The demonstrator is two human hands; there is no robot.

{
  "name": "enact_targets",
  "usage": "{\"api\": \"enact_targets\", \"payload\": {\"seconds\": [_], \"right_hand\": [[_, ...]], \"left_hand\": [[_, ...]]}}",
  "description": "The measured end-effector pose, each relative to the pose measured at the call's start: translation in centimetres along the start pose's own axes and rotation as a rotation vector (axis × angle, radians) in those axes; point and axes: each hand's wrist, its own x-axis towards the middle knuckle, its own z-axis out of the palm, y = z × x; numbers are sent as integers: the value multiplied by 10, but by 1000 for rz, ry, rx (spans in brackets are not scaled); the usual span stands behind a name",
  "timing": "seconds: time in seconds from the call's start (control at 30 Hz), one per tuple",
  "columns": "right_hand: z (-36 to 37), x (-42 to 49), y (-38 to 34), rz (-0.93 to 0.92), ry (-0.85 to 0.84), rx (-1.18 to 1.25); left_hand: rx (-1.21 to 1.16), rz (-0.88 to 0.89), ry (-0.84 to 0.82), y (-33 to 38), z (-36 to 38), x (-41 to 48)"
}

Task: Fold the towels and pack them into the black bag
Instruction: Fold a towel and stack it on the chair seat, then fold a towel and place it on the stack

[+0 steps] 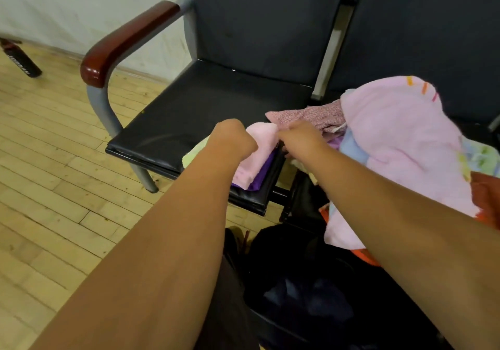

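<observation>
We see a small pink towel (257, 157) folded on top of a purple towel (263, 178) at the front right corner of the seat (189, 111). A pale yellow-green towel (194, 152) peeks out just left of them. A big pink towel (400, 144) lies heaped to the right. The black bag (286, 244) gapes open below.

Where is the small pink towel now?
In the head view, the small pink towel lies atop a purple towel on the black seat, near its front right corner.

Left hand (234, 139) and right hand (302, 139) curled, close together.
</observation>
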Motion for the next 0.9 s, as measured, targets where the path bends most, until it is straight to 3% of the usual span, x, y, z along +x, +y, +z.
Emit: {"api": "enact_targets", "payload": {"seconds": [0.1, 0.33, 0.53, 0.7, 0.9], "right_hand": [[-43, -31, -1, -34, 10, 40], [-146, -86, 60, -129, 242, -88], [-201, -123, 145, -75, 425, -133], [-208, -118, 185, 196, 236, -163], [-203, -102, 193, 149, 51, -419]], "left_hand": [[-43, 106, -2, 35, 6, -18], [-124, 469, -74, 116, 45, -59], [-94, 588, -220, 166, 89, -80], [171, 504, -414, 190, 123, -96], [548, 406, -494, 204, 136, -103]]}}
